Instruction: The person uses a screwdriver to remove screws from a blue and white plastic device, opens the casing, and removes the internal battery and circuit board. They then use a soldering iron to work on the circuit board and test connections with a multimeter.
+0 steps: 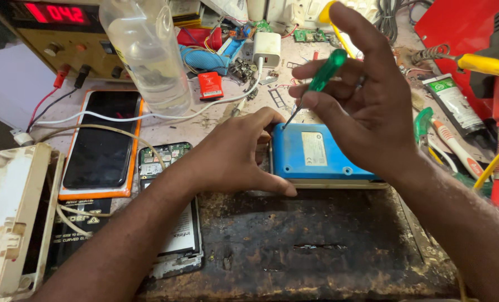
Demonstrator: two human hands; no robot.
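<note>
Blue plastic casing (316,154) lies flat at the far edge of a dark, scorched work mat (311,246), near the middle of the bench, its labelled face up. The left hand (235,154) is pressed against the casing's left end, fingers curled over the top corner and thumb stretched along the near edge, bracing it against movement. The right hand (367,106) pinches a green-handled screwdriver (316,84) between thumb and fingertips, the remaining fingers fanned loosely above it. The shaft slants down to the left, and the tip stands at the casing's far left corner, apparently seated in a screw recess; the screw itself is too small to make out. Judged from this arrangement, the step in hand is turning a corner screw of the casing; whether loosening or tightening cannot be told. The next move calls for steady downward pressure along the shaft while the handle is twirled in the fingertips, with the left hand holding the casing from rotating or sliding off the mat. A slipped tip could score the plastic or strike the bracing fingers close by. Left of the mat lie an orange-framed phone (101,140) and an opened phone (168,162) with its circuit board exposed. A clear bottle (148,50) stands behind them.
</note>
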